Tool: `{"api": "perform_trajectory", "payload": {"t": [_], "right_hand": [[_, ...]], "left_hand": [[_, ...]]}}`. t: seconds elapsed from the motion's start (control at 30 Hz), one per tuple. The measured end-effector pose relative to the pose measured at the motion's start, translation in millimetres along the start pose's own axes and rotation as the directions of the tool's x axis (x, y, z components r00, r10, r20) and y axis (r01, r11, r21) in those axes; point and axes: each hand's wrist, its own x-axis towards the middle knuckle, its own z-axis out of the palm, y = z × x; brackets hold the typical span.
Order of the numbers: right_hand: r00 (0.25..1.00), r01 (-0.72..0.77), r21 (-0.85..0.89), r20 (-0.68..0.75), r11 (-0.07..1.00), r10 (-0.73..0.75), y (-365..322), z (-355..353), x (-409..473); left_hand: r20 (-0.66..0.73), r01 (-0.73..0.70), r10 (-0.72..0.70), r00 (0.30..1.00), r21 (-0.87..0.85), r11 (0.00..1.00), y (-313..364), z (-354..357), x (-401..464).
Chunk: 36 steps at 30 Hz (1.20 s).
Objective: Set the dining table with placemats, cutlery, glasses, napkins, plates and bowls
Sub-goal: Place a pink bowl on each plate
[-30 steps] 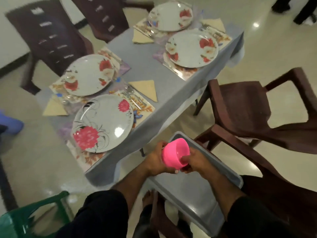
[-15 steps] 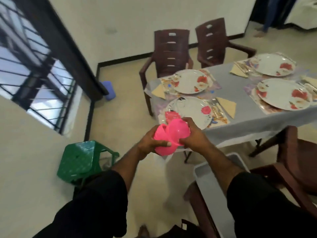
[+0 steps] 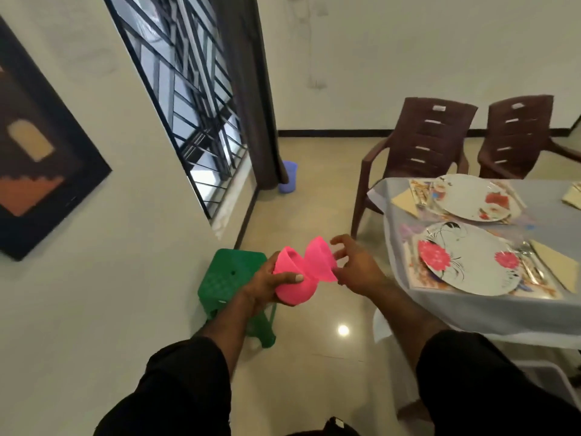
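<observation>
Two pink plastic bowls are in front of me, just left of the table. My left hand (image 3: 267, 283) grips the lower pink bowl (image 3: 294, 292) with the thumb across its side. The second pink bowl (image 3: 317, 262) tilts out of it, held at the rim between the thumb and fingers of my right hand (image 3: 355, 265). On the grey-clothed table (image 3: 503, 313) at the right, a near floral plate (image 3: 465, 259) and a far plate (image 3: 471, 196) sit on placemats, with a folded napkin (image 3: 556, 262) and cutlery (image 3: 531, 262) beside the near one.
A green plastic stool (image 3: 229, 278) stands on the floor below my left hand. Two brown chairs (image 3: 421, 143) face the table's far side. A blue bucket (image 3: 288, 177) sits by the curtain and barred window. The wall runs close on the left.
The view has swung left, away from the table and the grey tub. The two pink bowls, nested before, have come apart, the upper one tilting toward my right hand.
</observation>
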Motion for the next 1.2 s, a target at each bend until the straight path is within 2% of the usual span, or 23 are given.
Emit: {"api": "perform_trajectory", "payload": {"t": [0.1,0.27,0.4,0.53,0.63,0.77,0.83,0.9,1.07,1.2], "right_hand": [[0.998,0.019,-0.027,0.062,0.999,-0.017,-20.3,10.4,17.0],[0.97,0.037,-0.18,0.242,0.983,0.008,-18.1,7.1,40.0],[0.958,0.099,-0.157,0.283,0.983,-0.052,7.1,-12.3,46.2],[0.985,0.037,0.021,0.165,0.999,-0.04,48.8,-51.1,63.6],[0.99,-0.052,0.142,0.134,0.989,0.033,93.0,-98.2,86.7],[0.982,-0.189,0.168,0.039,0.967,0.186,160.4,-164.0,116.2],[0.969,-0.24,0.114,-0.027,0.964,0.244,179.8,-176.1,121.4],[0.93,-0.342,0.052,-0.123,0.938,0.346,223.0,-209.0,128.8],[0.798,-0.55,-0.045,-0.323,0.834,0.509,282.5,-242.5,124.9],[0.706,-0.675,-0.125,-0.396,0.727,0.587,321.6,-255.1,122.1]], "left_hand": [[0.011,0.007,-0.007,1.0,0.018,1.0,3.3,-21.6,-1.7],[-0.001,0.013,-0.013,1.0,-0.022,1.0,3.1,-23.9,18.4],[0.015,0.028,-0.028,1.0,0.009,1.0,13.0,-2.9,53.2],[0.043,0.06,-0.064,0.997,0.076,0.995,29.5,35.3,106.8],[0.05,0.055,-0.063,0.997,0.145,0.988,42.7,69.5,161.0],[-0.013,0.084,-0.083,0.996,0.124,0.989,54.4,120.6,242.8],[-0.034,0.083,-0.08,0.996,0.116,0.99,60.7,137.4,263.9],[0.0,0.126,-0.128,0.992,0.17,0.977,60.5,184.2,308.9],[0.109,0.123,-0.167,0.98,0.326,0.937,62.3,265.2,364.3],[0.18,0.127,-0.23,0.956,0.451,0.883,60.5,314.8,408.6]]}}
